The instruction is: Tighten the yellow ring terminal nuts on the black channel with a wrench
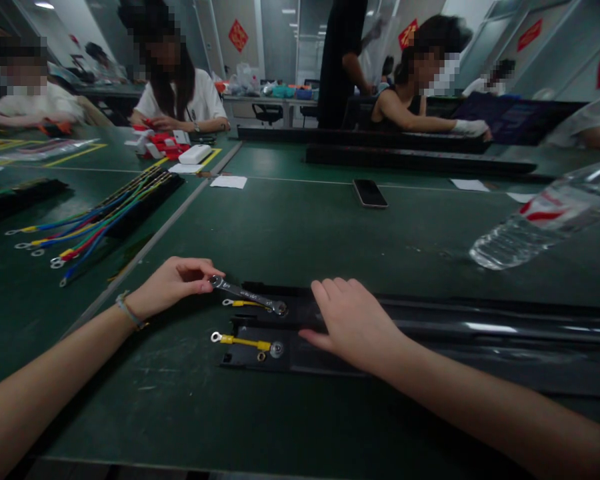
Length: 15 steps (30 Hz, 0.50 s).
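- Your left forearm (65,363) reaches forward and inward.
- Your left hand (183,285) pinches, thumb against fingers.
- Your right forearm (480,400) slants inward.
- Your right hand (356,323) is back up, thumb apart from bent fingers.

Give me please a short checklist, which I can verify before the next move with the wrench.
1. Left grip holds the wrench by one end: ok.
2. Wrench's other end is fully seated on a fastener: cannot tell; it covers the spot.
3. Right grip is over the long black part: ok; how firmly it presses, cannot tell.
4. Front yellow wire has its ring end beyond the part's edge: ok.
5. Front bolt is tight: cannot tell.
6. Bottle is away from the wrench: ok.
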Available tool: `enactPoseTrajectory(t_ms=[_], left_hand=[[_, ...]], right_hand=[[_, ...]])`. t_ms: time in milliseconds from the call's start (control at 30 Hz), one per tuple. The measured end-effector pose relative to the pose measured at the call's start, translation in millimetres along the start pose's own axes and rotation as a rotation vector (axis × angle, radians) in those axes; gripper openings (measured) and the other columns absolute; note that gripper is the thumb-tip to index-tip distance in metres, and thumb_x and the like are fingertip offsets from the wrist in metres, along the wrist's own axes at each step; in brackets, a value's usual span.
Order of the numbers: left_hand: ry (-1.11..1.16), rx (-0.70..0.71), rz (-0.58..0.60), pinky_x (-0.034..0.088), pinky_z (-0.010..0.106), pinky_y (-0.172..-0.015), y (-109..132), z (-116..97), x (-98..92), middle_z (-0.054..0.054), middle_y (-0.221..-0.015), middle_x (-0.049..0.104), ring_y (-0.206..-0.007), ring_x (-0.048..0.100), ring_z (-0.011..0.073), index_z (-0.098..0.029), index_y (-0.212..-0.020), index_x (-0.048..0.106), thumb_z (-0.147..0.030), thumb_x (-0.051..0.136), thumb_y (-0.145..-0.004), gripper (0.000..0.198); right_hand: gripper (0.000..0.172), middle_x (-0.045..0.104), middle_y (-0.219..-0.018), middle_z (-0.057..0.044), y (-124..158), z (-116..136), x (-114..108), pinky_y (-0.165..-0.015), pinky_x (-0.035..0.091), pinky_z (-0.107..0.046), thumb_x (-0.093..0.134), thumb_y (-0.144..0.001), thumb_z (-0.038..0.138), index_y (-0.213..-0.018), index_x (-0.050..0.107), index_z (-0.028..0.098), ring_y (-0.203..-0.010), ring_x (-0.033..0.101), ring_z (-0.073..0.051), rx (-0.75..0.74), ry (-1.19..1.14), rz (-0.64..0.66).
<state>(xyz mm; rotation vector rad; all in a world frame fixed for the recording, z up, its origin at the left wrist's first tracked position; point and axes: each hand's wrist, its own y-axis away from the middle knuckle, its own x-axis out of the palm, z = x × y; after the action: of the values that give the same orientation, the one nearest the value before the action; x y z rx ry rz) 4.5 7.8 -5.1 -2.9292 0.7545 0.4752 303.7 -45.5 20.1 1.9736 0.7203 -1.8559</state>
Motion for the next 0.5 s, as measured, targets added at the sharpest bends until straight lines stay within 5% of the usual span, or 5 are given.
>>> enactPoseTrajectory(t_ms=[167,500], left_hand=[[-0.036,-0.144,-0.110,0.036,0.021,-0.055,-1.1,-3.6,4.3,0.002,-0.073,0.055,-0.061,0.047,0.0098,-0.010,-0.086,0.061,-0.018,0.060,-0.070,0.019],[0.271,-0.199,-0.101,0.035,0.017,-0.046,-0.5,0.3,6.9,-0.002,-0.063,0.055,-0.050,0.046,0.0065,-0.012,-0.084,0.059,-0.016,0.063,-0.065,0.020]], right_hand=[[0.053,0.060,-0.087,-0.009,0.0,-0.5,-0.5,-0.067,0.042,-0.036,0.051,-0.070,0.053,-0.100,0.055,0.010,-0.077,0.052,-0.022,0.001,-0.003,-0.009],[0.053,0.059,-0.086,-0.009,-0.4,-0.4,0.6,-0.066,0.042,-0.036,0.052,-0.069,0.053,-0.101,0.055,0.011,-0.077,0.052,-0.022,0.002,-0.009,-0.010]])
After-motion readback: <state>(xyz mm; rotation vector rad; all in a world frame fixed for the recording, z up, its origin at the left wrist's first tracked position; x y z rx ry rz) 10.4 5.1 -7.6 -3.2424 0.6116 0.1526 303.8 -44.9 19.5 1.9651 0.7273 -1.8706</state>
